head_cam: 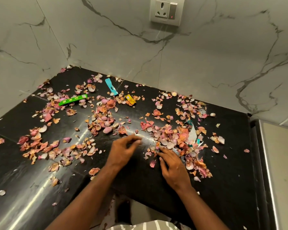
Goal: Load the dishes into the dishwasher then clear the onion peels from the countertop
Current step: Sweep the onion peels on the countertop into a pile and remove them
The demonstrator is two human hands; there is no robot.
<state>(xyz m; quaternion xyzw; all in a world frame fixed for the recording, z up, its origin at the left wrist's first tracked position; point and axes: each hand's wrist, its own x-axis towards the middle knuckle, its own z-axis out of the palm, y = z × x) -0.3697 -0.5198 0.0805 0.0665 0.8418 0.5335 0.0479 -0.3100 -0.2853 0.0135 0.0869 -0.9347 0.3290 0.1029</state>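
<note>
Both hands are sitting out over the black countertop (223, 188), forearms coming in from the bottom edge and angling toward each other. The left hand (121, 152) is hovering palm down near the middle, fingers loosely curled and a bit motion-blurred at the tips, not gripping anything as far as I can see. The right hand (172, 168) is lying flat-ish on the counter with its fingers stretched forward, tips touching the near edge of the biggest heap of onion peels (175, 136), pressing against it rather than clutching anything.

The peels are lying scattered all over the counter, pink and orange bits reaching back to the marble wall (206, 67). Mixed in with them: a green wrapper (73, 99) at the back left, a blue strip (111, 87) near the wall, a small yellow wrapper (130, 99), and a torn white-and-teal packet (193, 133) tucked in the heap on the right. A wall socket (167, 11) is sitting up top.
</note>
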